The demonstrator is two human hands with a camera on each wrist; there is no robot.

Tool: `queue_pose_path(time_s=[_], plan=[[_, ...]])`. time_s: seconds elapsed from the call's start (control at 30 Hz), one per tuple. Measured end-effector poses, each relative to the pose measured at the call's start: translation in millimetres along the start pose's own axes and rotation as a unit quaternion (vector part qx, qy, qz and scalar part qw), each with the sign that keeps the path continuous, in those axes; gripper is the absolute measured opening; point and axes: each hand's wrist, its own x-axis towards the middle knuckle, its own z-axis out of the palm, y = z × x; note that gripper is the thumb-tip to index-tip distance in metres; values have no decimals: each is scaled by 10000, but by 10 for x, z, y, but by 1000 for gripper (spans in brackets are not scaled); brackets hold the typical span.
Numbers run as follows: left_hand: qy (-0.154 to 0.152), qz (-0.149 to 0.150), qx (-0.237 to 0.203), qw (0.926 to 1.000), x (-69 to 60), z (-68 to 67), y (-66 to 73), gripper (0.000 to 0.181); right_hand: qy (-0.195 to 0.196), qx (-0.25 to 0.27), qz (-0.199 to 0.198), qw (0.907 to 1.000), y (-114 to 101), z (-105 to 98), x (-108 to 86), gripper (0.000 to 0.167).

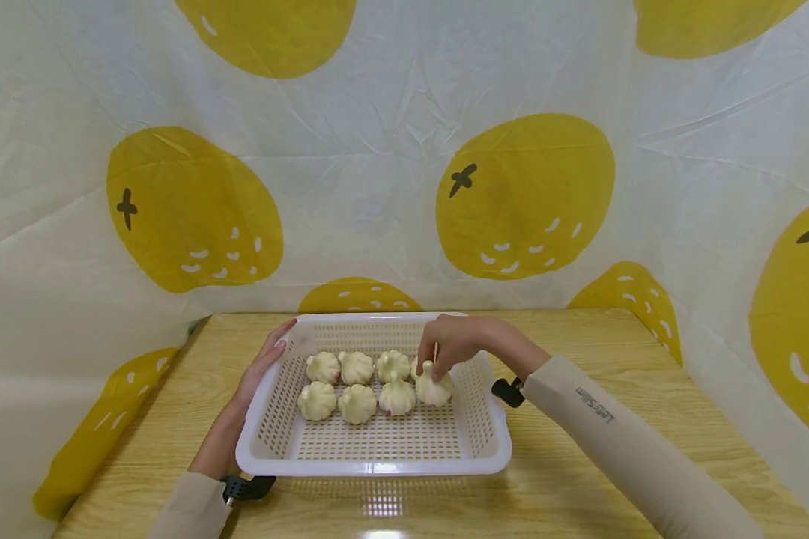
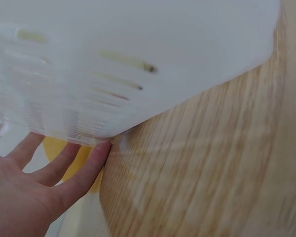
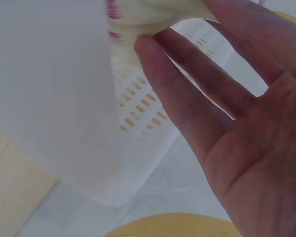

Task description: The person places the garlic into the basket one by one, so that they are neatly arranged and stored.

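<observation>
A white plastic basket (image 1: pixel 377 469) with slotted walls holds several garlic bulbs (image 1: pixel 358 404) in two rows. My right hand (image 1: pixel 453 340) reaches over the right side and pinches the stem of a garlic bulb (image 1: pixel 434 391) at the right end of the front row. Behind that bulb another is mostly hidden by the fingers. In the right wrist view, fingertips and thumb of the hand (image 3: pixel 246 128) touch the pale, purple-streaked bulb (image 3: pixel 153 19). Against the basket's left wall lies my left hand (image 1: pixel 259 370); the left wrist view shows its fingers (image 2: pixel 86 168) extended and touching the wall.
The basket is over a wooden table (image 1: pixel 580 449). A pale sheet (image 1: pixel 377 209) printed with large yellow fruits hangs behind the table and along its sides. Dark wrist straps (image 1: pixel 248 488) sit on both forearms.
</observation>
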Motion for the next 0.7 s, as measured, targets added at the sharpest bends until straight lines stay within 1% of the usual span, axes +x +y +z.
queue_pose_path(time_s=[0.2, 0.3, 0.4, 0.53, 0.7], plan=[[103, -36, 59, 9999, -3, 14, 5, 53, -156, 133, 449, 9988, -30, 9, 47, 22], [134, -48, 50, 9999, 6, 22, 3, 53, -199, 168, 526, 9983, -38, 6, 61, 21], [176, -77, 71, 9998, 14, 19, 1, 54, -343, 205, 552, 9977, -46, -2, 75, 19], [232, -147, 92, 9996, 19, 15, 1, 54, -549, 157, 637, 9963, -57, -14, 101, 18], [255, -214, 106, 9994, 20, 19, -4, 55, -711, 33, 801, 9942, -89, -24, 146, 19]])
